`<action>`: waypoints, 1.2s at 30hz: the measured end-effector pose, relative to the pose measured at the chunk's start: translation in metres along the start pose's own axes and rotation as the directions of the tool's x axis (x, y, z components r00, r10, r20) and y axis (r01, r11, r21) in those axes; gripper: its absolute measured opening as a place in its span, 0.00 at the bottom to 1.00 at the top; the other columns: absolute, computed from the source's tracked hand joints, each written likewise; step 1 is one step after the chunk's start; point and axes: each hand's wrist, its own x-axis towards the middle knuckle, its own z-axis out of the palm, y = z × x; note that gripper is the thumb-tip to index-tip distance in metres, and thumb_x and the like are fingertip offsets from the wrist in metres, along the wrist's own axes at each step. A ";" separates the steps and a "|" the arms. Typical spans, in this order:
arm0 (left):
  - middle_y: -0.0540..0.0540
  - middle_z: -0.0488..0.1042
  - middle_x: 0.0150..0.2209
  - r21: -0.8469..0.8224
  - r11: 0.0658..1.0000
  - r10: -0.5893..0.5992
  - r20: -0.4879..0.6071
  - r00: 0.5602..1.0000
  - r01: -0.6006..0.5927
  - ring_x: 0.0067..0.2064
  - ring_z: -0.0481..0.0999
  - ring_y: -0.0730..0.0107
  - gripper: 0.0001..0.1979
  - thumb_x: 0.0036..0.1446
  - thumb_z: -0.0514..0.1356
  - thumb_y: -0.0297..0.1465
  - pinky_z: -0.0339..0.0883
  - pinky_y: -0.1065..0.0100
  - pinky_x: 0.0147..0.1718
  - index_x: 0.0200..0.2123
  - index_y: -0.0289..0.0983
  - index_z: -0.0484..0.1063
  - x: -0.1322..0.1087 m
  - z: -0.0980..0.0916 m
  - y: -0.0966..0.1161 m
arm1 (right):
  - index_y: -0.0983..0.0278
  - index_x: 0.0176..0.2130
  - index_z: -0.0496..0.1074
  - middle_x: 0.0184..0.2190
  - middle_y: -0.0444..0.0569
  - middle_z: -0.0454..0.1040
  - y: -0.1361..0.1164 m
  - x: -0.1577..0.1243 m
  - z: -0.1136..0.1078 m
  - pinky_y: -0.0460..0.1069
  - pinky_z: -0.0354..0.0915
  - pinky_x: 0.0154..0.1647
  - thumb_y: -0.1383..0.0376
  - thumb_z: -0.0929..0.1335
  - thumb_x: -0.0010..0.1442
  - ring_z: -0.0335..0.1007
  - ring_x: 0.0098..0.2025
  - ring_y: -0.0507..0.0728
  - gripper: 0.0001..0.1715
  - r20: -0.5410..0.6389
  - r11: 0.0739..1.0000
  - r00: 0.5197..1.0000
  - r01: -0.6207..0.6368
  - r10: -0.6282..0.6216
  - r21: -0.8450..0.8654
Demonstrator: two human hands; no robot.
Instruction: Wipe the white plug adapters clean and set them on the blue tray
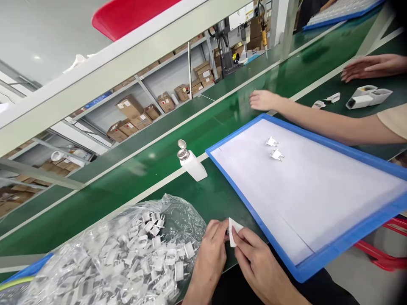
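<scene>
My right hand (259, 258) pinches a white cloth or flat white piece (234, 233) near the bottom centre. Fingertips of my left hand (212, 250) close on a small part against its left side; that part is mostly hidden by the fingers. Left of my hands, a clear plastic bag (127, 254) holds several white plug pieces. A blue-rimmed white tray (254, 216) lies to the right, with two white plug pieces (276, 155) near its far side. Beyond my hands stands a white pump bottle (193, 165) with a metal top.
Another person's arm (311, 118) reaches over the tray's far side, a hand above the green belt (222, 116). More white parts (369, 97) lie beside that person. Shelves with cartons (130, 108) stand behind. A red stool (378, 254) is at lower right.
</scene>
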 end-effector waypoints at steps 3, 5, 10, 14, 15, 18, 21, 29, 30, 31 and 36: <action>0.39 0.79 0.43 0.005 0.999 0.040 -0.015 0.999 -0.040 0.46 0.76 0.59 0.23 0.66 0.46 0.21 0.77 0.60 0.44 0.57 0.39 0.74 -0.001 0.001 -0.002 | 0.68 0.60 0.69 0.40 0.55 0.72 -0.001 -0.003 -0.002 0.53 0.74 0.43 0.72 0.55 0.70 0.75 0.42 0.58 0.25 -0.002 0.996 0.998 0.060 -0.060 -0.068; 0.39 0.79 0.44 0.009 0.999 0.041 -0.010 0.999 -0.041 0.47 0.77 0.59 0.23 0.67 0.47 0.22 0.77 0.59 0.47 0.57 0.39 0.74 -0.002 0.001 -0.002 | 0.68 0.53 0.74 0.39 0.55 0.72 -0.004 0.002 -0.004 0.53 0.74 0.41 0.73 0.55 0.70 0.75 0.40 0.59 0.24 -0.015 0.991 0.998 0.064 -0.066 -0.118; 0.37 0.79 0.47 0.000 1.000 0.027 -0.056 0.998 -0.027 0.49 0.77 0.59 0.24 0.65 0.47 0.20 0.77 0.60 0.46 0.57 0.37 0.73 -0.002 0.007 -0.001 | 0.68 0.47 0.76 0.38 0.54 0.72 -0.008 0.017 -0.007 0.53 0.74 0.37 0.72 0.57 0.70 0.75 0.37 0.58 0.21 -0.065 0.986 0.998 -0.018 0.008 -0.166; 0.40 0.80 0.43 0.086 0.995 0.062 -0.119 0.991 -0.052 0.44 0.77 0.59 0.18 0.67 0.50 0.22 0.77 0.58 0.43 0.52 0.37 0.75 -0.003 0.013 -0.002 | 0.70 0.54 0.74 0.41 0.57 0.75 -0.005 0.000 0.008 0.54 0.76 0.39 0.70 0.56 0.71 0.77 0.40 0.61 0.22 -0.119 0.978 0.992 0.010 -0.035 -0.209; 0.40 0.80 0.43 0.114 0.991 0.081 -0.126 0.989 -0.066 0.44 0.77 0.59 0.16 0.67 0.52 0.23 0.77 0.58 0.43 0.51 0.37 0.75 -0.003 0.013 -0.002 | 0.70 0.54 0.74 0.40 0.57 0.75 -0.004 -0.006 0.014 0.54 0.76 0.39 0.69 0.56 0.71 0.78 0.40 0.61 0.23 -0.132 0.976 0.990 0.026 -0.056 -0.218; 0.40 0.80 0.43 0.166 0.982 0.113 -0.135 0.984 -0.090 0.43 0.77 0.58 0.14 0.66 0.53 0.24 0.77 0.58 0.42 0.52 0.35 0.73 -0.001 0.013 -0.001 | 0.70 0.55 0.74 0.39 0.57 0.76 0.001 -0.018 0.027 0.53 0.76 0.38 0.68 0.55 0.72 0.78 0.39 0.61 0.24 -0.160 0.973 0.984 0.047 -0.084 -0.224; 0.41 0.80 0.40 0.178 0.983 0.071 -0.148 0.986 -0.044 0.40 0.77 0.59 0.13 0.67 0.52 0.23 0.77 0.59 0.38 0.49 0.36 0.73 0.002 0.011 0.002 | 0.70 0.57 0.72 0.42 0.59 0.75 0.003 -0.011 0.029 0.55 0.75 0.36 0.66 0.55 0.72 0.78 0.41 0.63 0.24 -0.178 0.980 0.983 0.003 -0.039 -0.200; 0.39 0.79 0.40 0.236 0.947 0.251 -0.125 0.960 -0.217 0.41 0.76 0.61 0.23 0.64 0.46 0.15 0.79 0.62 0.39 0.54 0.33 0.72 -0.009 -0.001 -0.002 | 0.62 0.43 0.76 0.36 0.50 0.71 -0.019 0.027 -0.005 0.50 0.69 0.37 0.62 0.53 0.74 0.73 0.35 0.55 0.25 -0.080 0.995 0.993 -0.085 0.089 0.056; 0.38 0.79 0.43 0.237 0.935 0.298 -0.125 0.946 -0.263 0.44 0.77 0.61 0.25 0.63 0.46 0.14 0.79 0.63 0.39 0.58 0.33 0.69 -0.012 -0.006 -0.001 | 0.62 0.39 0.75 0.34 0.49 0.70 -0.024 0.030 -0.011 0.49 0.68 0.36 0.61 0.53 0.74 0.71 0.33 0.54 0.26 -0.066 0.992 0.993 -0.091 0.097 0.089; 0.36 0.79 0.46 0.237 0.922 0.343 -0.128 0.931 -0.307 0.46 0.76 0.62 0.27 0.63 0.45 0.13 0.80 0.65 0.40 0.60 0.33 0.67 -0.015 -0.012 0.001 | 0.62 0.34 0.74 0.33 0.48 0.69 -0.030 0.031 -0.018 0.49 0.67 0.35 0.61 0.53 0.74 0.70 0.32 0.54 0.27 -0.051 0.989 0.994 -0.091 0.098 0.113; 0.38 0.79 0.49 0.194 0.888 0.458 -0.288 0.841 -0.417 0.50 0.77 0.65 0.31 0.60 0.48 0.10 0.78 0.75 0.36 0.63 0.36 0.66 -0.020 -0.044 0.028 | 0.62 0.26 0.73 0.32 0.48 0.71 -0.058 0.038 -0.059 0.47 0.67 0.37 0.46 0.66 0.64 0.70 0.37 0.57 0.26 0.083 0.817 0.944 -0.318 0.319 0.481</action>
